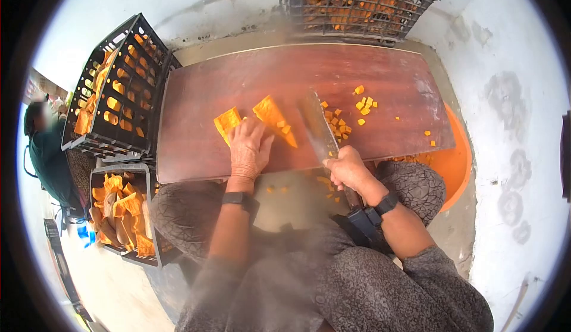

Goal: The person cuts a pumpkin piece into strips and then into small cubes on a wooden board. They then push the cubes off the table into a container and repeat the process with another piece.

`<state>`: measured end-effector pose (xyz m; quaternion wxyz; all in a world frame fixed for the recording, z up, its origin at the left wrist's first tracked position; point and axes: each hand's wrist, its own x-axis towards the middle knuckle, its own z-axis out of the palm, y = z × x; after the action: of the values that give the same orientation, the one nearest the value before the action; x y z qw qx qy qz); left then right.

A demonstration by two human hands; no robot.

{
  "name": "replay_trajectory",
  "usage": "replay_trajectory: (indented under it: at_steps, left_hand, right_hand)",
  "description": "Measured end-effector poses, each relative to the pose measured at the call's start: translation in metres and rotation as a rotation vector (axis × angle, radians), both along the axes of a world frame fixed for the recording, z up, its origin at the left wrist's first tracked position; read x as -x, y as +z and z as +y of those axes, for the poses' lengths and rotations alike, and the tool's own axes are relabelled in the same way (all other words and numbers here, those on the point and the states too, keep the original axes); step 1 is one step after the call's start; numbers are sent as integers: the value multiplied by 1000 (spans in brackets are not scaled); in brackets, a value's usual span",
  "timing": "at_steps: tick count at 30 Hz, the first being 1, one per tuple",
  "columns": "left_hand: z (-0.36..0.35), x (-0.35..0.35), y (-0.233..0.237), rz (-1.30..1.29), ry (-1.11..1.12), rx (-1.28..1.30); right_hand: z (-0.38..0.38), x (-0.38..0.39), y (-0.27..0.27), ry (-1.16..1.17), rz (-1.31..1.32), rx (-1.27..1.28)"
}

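On the reddish-brown board (202,100), my left hand (247,147) rests over the lower edge of a flat orange piece (227,121), its fingers spread. A second, pointed orange piece (272,118) lies just right of those fingertips, with small bits on its lower part. My right hand (351,170) is wrapped round the handle of a wide-bladed knife (318,124), whose blade points up and away across the board. Small orange cubes (340,128) are heaped beside the blade, and more cubes (364,105) lie scattered further right.
Black crates of orange pieces stand at the left (128,88), lower left (148,213) and behind the board (357,8). An orange basin (458,159) is under the board's right end. A person (50,147) in dark clothes is at the far left. Cubes lie on the floor.
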<state>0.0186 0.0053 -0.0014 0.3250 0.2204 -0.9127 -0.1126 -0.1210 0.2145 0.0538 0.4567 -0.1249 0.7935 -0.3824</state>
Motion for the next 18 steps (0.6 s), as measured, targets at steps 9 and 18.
replay_trajectory:
  at_steps: [9, 18]
  left_hand:
    - [-30, -8, -24, -258, 137, 31]
    - [24, 45, 3, -21, -117, -39]
  right_hand:
    - [7, 19, -3, 116, 530, -225]
    - [6, 7, 13, 179, 686, -244]
